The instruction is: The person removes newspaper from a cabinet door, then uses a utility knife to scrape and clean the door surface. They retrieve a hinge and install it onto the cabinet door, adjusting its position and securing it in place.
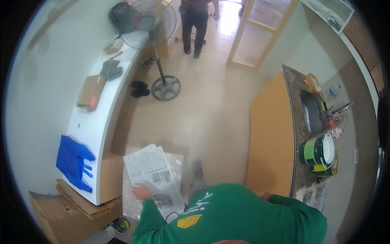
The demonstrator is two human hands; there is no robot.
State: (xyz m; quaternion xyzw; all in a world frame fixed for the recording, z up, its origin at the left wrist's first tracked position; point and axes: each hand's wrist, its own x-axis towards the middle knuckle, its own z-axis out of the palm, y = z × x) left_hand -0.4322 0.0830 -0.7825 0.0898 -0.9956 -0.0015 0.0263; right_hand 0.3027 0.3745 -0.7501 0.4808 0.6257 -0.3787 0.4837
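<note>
Newspaper [151,171] ahead and left of me, long axis running away, leaning leftward. My left hand [141,192], fingers spread, is nearer, at its left edge; my right hand [266,197] (partly hidden, grip uncertain) is well apart.

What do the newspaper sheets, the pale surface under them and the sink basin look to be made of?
Newspaper sheets: thin matte paper, given the printed columns and photos.
Pale surface: perhaps painted wood or laminate; whitish flecks show, core hidden.
Sink basin: likely stainless steel, from its smooth grey sheen.
</note>
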